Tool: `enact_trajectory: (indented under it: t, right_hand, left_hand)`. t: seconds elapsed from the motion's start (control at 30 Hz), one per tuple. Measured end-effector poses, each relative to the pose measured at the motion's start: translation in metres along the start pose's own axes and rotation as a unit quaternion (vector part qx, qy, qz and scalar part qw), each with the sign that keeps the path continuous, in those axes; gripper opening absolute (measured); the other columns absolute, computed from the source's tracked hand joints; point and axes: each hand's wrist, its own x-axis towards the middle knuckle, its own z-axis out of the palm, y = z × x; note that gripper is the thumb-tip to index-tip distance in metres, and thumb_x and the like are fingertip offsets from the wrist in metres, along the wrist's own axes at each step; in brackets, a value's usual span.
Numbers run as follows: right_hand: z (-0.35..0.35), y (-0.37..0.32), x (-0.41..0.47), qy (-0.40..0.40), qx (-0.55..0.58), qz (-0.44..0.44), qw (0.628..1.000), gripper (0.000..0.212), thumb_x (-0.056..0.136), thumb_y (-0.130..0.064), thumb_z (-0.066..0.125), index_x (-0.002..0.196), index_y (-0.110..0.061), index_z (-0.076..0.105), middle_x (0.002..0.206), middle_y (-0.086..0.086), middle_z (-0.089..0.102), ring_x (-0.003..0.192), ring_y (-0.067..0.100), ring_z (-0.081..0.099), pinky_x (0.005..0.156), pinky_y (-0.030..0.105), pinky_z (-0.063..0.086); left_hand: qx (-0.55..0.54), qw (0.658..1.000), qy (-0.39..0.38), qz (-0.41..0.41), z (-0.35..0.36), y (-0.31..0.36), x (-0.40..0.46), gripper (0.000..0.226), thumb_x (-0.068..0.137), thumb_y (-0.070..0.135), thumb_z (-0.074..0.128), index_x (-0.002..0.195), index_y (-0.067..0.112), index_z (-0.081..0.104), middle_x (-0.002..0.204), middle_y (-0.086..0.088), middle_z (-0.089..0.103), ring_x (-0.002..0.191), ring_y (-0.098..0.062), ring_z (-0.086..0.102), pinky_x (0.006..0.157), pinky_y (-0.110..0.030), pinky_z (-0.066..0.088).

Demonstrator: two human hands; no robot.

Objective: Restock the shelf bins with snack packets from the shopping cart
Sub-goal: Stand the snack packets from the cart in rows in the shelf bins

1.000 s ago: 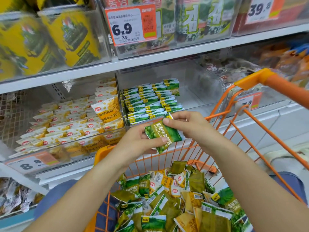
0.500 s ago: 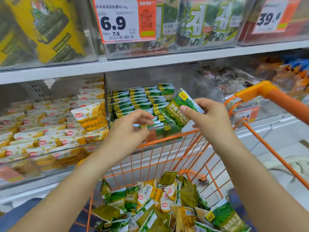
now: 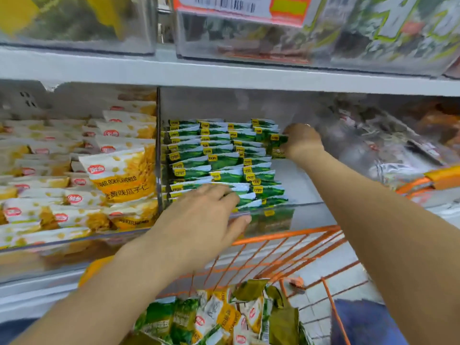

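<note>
Right hand [image 3: 302,140] deep in bin [image 3: 306,205], grip pinching green packet [image 3: 277,145] upright at right end of back rows, free bin floor to its right. Left hand [image 3: 206,215] nearer, fingers flat on front rows, holding nothing. Cart [image 3: 286,235] below.

Landmark: the middle bin [image 3: 293,212], clear plastic, on the lower shelf [image 3: 62,282].
In the middle bin: rows of green packets [image 3: 219,158], filling its left part.
Left of the middle bin: a second clear bin [image 3: 74,241], touching it, full of yellow-and-white packets [image 3: 119,175].
Right of the middle bin: a bin of blurred packets [image 3: 388,148].
Above the middle bin: the upper shelf [image 3: 224,75], carrying clear bins [image 3: 249,48] and a price tag [image 3: 239,7].
</note>
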Motion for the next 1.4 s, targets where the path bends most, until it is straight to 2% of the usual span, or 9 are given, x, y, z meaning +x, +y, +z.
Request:
enact_trajectory:
  t: [0.23, 0.4, 0.53, 0.67, 0.77, 0.87, 1.0, 1.13, 1.4]
  right_hand:
    - [0.028, -0.014, 0.022, 0.002, 0.162, 0.046, 0.986, 0.039, 0.087, -0.002, 0.060, 0.126, -0.002, 0.055, 0.128, 0.022, 0.055, 0.118, 0.036, 0.051, 0.095, 0.039, 0.045]
    - [0.021, -0.013, 0.011, -0.043, 0.276, 0.130, 0.951, 0.072, 0.086, -0.012, 0.067, 0.143, -0.007, 0.023, 0.142, 0.020, 0.038, 0.122, 0.033, 0.046, 0.096, 0.034, 0.041]
    - [-0.007, -0.014, -0.025, 0.047, 0.315, 0.111, 0.941, 0.068, 0.088, -0.009, 0.062, 0.144, -0.010, 0.024, 0.140, 0.017, 0.042, 0.120, 0.033, 0.050, 0.082, 0.027, 0.038]
    - [-0.036, -0.020, -0.096, 0.132, 0.320, 0.034, 0.938, 0.033, 0.085, -0.016, 0.059, 0.118, -0.015, 0.057, 0.113, 0.009, 0.066, 0.104, 0.027, 0.061, 0.081, 0.027, 0.043]
    - [-0.050, -0.020, -0.152, 0.086, 0.355, -0.008, 0.931, 0.015, 0.087, -0.023, 0.058, 0.077, -0.017, 0.067, 0.074, 0.002, 0.072, 0.068, 0.017, 0.068, 0.069, 0.032, 0.053]
    - [-0.064, -0.013, -0.198, -0.072, 0.305, -0.057, 0.948, 0.028, 0.089, -0.029, 0.062, 0.068, -0.011, 0.067, 0.064, 0.002, 0.069, 0.052, 0.011, 0.063, 0.062, 0.028, 0.053]
    - [-0.054, 0.007, -0.246, -0.247, 0.168, -0.090, 0.950, 0.030, 0.091, -0.033, 0.060, 0.078, -0.008, 0.070, 0.073, 0.004, 0.073, 0.063, 0.014, 0.069, 0.059, 0.026, 0.053]
    - [-0.029, 0.022, -0.265, -0.287, 0.130, -0.059, 0.947, 0.033, 0.091, -0.034, 0.059, 0.091, -0.004, 0.072, 0.086, 0.011, 0.073, 0.078, 0.021, 0.070, 0.071, 0.030, 0.056]
    - [-0.016, 0.019, -0.266, -0.242, 0.125, -0.099, 0.957, 0.042, 0.094, -0.037, 0.053, 0.112, 0.000, 0.065, 0.111, 0.021, 0.064, 0.098, 0.033, 0.062, 0.086, 0.042, 0.051]
  left_hand:
    - [0.012, 1.000, -0.012, 0.009, 0.001, -0.004, 0.004, 0.059, 0.098, 0.057, 0.014, 0.139, 0.026, 0.043, 0.144, 0.006, 0.042, 0.132, -0.013, 0.036, 0.107, -0.031, 0.033]
    - [-0.003, 0.999, -0.032, 0.017, 0.000, -0.005, 0.005, 0.054, 0.099, 0.054, 0.022, 0.139, 0.025, 0.043, 0.143, 0.006, 0.042, 0.131, -0.013, 0.037, 0.107, -0.031, 0.033]
    - [-0.047, 0.998, 0.008, 0.033, -0.002, -0.007, 0.002, 0.048, 0.100, 0.051, 0.031, 0.137, 0.024, 0.045, 0.140, 0.007, 0.046, 0.129, -0.012, 0.038, 0.105, -0.027, 0.030]
    - [-0.103, 0.983, 0.115, 0.098, -0.011, 0.002, -0.011, 0.039, 0.097, 0.041, 0.041, 0.124, 0.018, 0.059, 0.124, 0.003, 0.060, 0.117, -0.014, 0.051, 0.099, -0.028, 0.036]
    - [-0.121, 0.975, 0.143, 0.123, -0.022, 0.024, -0.031, 0.027, 0.096, 0.036, 0.043, 0.096, 0.020, 0.065, 0.087, 0.005, 0.066, 0.081, -0.015, 0.058, 0.073, -0.035, 0.046]
    - [-0.072, 0.987, -0.021, 0.144, -0.020, 0.046, -0.048, 0.021, 0.097, 0.031, 0.048, 0.091, 0.021, 0.065, 0.075, 0.004, 0.062, 0.069, -0.016, 0.056, 0.064, -0.034, 0.047]
    - [0.033, 0.927, -0.321, 0.193, 0.011, 0.082, -0.064, 0.032, 0.096, 0.032, 0.055, 0.124, 0.018, 0.061, 0.114, -0.001, 0.065, 0.099, -0.018, 0.058, 0.076, -0.027, 0.043]
    - [-0.024, 0.915, -0.338, 0.219, 0.055, 0.121, -0.075, 0.046, 0.096, 0.045, 0.051, 0.126, 0.011, 0.057, 0.117, -0.010, 0.063, 0.104, -0.028, 0.057, 0.081, -0.033, 0.046]
    - [-0.265, 0.907, -0.326, 0.040, 0.098, 0.129, -0.083, 0.056, 0.079, 0.040, 0.076, 0.124, 0.016, 0.051, 0.107, 0.006, 0.055, 0.093, -0.008, 0.052, 0.072, -0.020, 0.040]
